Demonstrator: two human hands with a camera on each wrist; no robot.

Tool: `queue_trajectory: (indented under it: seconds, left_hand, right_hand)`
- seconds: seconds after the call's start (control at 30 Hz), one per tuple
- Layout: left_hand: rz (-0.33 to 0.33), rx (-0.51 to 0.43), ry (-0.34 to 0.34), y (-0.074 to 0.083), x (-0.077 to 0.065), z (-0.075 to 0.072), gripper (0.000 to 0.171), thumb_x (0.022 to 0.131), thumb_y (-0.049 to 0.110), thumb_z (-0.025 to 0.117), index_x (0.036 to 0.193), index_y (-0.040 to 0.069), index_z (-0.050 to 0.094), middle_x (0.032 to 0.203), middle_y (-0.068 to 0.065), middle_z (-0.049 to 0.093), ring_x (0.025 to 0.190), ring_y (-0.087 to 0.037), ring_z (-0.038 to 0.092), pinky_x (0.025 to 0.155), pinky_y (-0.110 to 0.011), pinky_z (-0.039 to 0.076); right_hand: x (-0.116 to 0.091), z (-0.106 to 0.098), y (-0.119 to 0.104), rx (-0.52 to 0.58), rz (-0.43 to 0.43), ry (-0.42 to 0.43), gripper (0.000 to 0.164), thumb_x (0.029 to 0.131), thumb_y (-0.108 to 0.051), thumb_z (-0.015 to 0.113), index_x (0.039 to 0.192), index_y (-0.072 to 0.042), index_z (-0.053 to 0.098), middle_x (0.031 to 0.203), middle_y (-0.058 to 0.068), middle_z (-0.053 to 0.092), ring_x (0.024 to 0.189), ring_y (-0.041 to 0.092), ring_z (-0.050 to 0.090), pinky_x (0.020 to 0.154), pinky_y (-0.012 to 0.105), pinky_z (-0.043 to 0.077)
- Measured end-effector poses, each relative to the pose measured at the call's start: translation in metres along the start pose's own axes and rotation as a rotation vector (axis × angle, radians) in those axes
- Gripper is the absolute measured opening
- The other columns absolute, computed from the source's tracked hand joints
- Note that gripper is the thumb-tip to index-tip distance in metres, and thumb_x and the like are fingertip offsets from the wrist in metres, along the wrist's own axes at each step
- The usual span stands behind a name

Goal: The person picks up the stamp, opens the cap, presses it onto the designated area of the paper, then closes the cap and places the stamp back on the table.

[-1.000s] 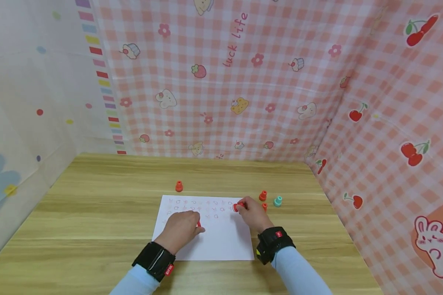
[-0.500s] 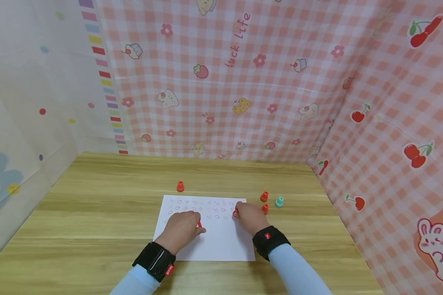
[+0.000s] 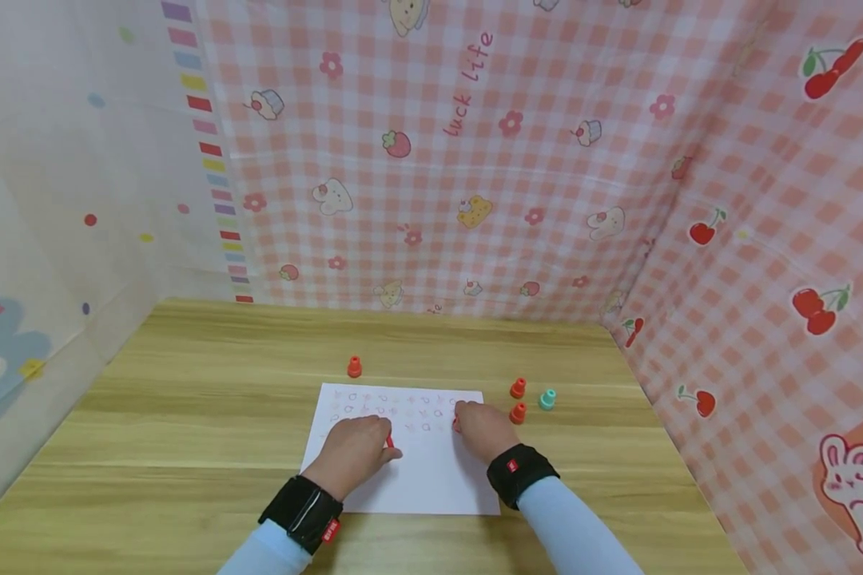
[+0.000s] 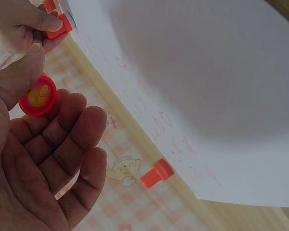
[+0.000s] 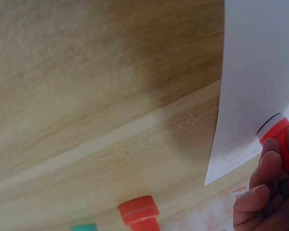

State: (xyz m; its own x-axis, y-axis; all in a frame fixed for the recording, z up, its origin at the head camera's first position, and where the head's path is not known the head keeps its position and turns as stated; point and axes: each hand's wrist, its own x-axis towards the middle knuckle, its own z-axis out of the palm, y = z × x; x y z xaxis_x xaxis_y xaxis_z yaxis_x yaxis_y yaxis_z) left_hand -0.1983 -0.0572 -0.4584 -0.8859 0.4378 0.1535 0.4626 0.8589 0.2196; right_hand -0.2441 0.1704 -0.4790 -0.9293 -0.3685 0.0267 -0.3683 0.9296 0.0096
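Observation:
My right hand [image 3: 483, 431] pinches a small red stamp [image 5: 278, 131] by its narrow end. In the right wrist view its white end is turned down at the paper; whether it touches cannot be told. My left hand [image 3: 348, 457], held over the paper's left half, pinches a round red cap [image 4: 38, 97] with a pink and yellow fruit picture between thumb and index finger. Its other fingers are loosely bent. The white paper [image 3: 431, 487] lies on the table, with rows of small faint red prints along its far part.
One red stamp [image 3: 355, 367] stands beyond the paper's far edge. Right of the paper stand two more red stamps, one farther [image 3: 518, 389] and one nearer [image 3: 518, 414], beside a teal stamp [image 3: 548, 400]. Patterned cloth [image 3: 431, 176] rises behind the wooden table [image 3: 187, 447].
My right hand has come down and slightly nearer with the red stamp, which showed tilted sideways a second ago. My left hand stays about where it was. The head view has shifted slightly.

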Motion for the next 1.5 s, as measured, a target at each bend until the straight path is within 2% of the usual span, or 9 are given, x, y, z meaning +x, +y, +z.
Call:
queue_trajectory:
  seconds: [0.13,0.3,0.53,0.67,0.9,1.07,1.3,1.5]
  left_hand:
    - [0.012,0.001,0.017,0.0,-0.001,0.0,0.03,0.078,0.033,0.085,0.077,0.011,0.064,0.061,0.004,0.053,0.054,-0.01,0.046,0.054,-0.028,0.041]
    - [0.017,0.0,0.016,0.001,-0.001,0.002,0.031,0.078,0.033,0.084,0.076,0.011,0.062,0.062,0.005,0.053,0.054,-0.01,0.046,0.053,-0.029,0.04]
    - [0.025,0.008,0.025,0.001,-0.001,0.004,0.031,0.078,0.033,0.085,0.075,0.012,0.062,0.061,0.005,0.053,0.054,-0.01,0.047,0.053,-0.028,0.04]
    - [0.031,0.01,0.028,0.001,-0.002,0.003,0.032,0.078,0.033,0.085,0.074,0.012,0.061,0.061,0.005,0.052,0.054,-0.01,0.047,0.052,-0.028,0.04]
    - [0.031,0.012,0.013,0.001,-0.001,0.001,0.032,0.079,0.034,0.084,0.075,0.012,0.061,0.061,0.005,0.052,0.054,-0.01,0.046,0.052,-0.028,0.039]
    - [0.038,0.022,0.007,0.001,0.001,0.001,0.033,0.079,0.034,0.084,0.074,0.012,0.06,0.061,0.005,0.051,0.054,-0.01,0.047,0.052,-0.028,0.039]
    - [0.034,0.021,0.007,0.0,0.001,0.002,0.033,0.079,0.035,0.083,0.075,0.012,0.061,0.062,0.005,0.052,0.054,-0.011,0.047,0.052,-0.028,0.04]
    - [0.041,0.03,0.02,-0.001,0.001,0.003,0.033,0.079,0.035,0.084,0.074,0.012,0.061,0.061,0.005,0.053,0.053,-0.011,0.047,0.052,-0.028,0.04]
  right_hand:
    - [0.0,0.002,0.0,-0.032,-0.043,-0.005,0.026,0.09,-0.016,0.074,0.112,-0.002,0.067,0.086,0.008,0.07,0.07,0.019,0.061,0.079,0.034,0.056]
    - [-0.001,-0.003,0.0,0.016,-0.05,-0.063,0.029,0.091,-0.016,0.073,0.115,-0.003,0.065,0.087,0.006,0.069,0.075,0.017,0.062,0.083,0.034,0.055]
    - [-0.001,-0.002,0.003,0.089,-0.038,-0.079,0.024,0.092,-0.015,0.072,0.112,-0.006,0.064,0.082,0.003,0.066,0.07,0.016,0.057,0.08,0.032,0.055]
    - [-0.001,-0.003,0.004,0.101,-0.032,-0.1,0.024,0.092,-0.015,0.071,0.113,-0.007,0.064,0.081,0.003,0.065,0.07,0.016,0.056,0.08,0.033,0.055]
    - [0.003,-0.005,0.005,0.096,-0.04,-0.119,0.014,0.094,-0.012,0.068,0.106,-0.008,0.062,0.077,0.003,0.063,0.07,0.018,0.056,0.078,0.035,0.054]
    - [0.005,-0.006,0.005,0.087,-0.046,-0.129,0.018,0.094,-0.014,0.069,0.11,-0.008,0.062,0.078,0.003,0.064,0.071,0.018,0.057,0.08,0.035,0.054]
    - [0.006,-0.007,0.005,0.091,-0.065,-0.129,0.016,0.094,-0.014,0.069,0.106,-0.008,0.061,0.078,0.003,0.064,0.07,0.018,0.057,0.077,0.034,0.054]
    - [0.007,-0.008,0.005,0.121,-0.044,-0.142,0.017,0.094,-0.013,0.068,0.109,-0.008,0.06,0.079,0.004,0.063,0.072,0.019,0.056,0.077,0.034,0.053]
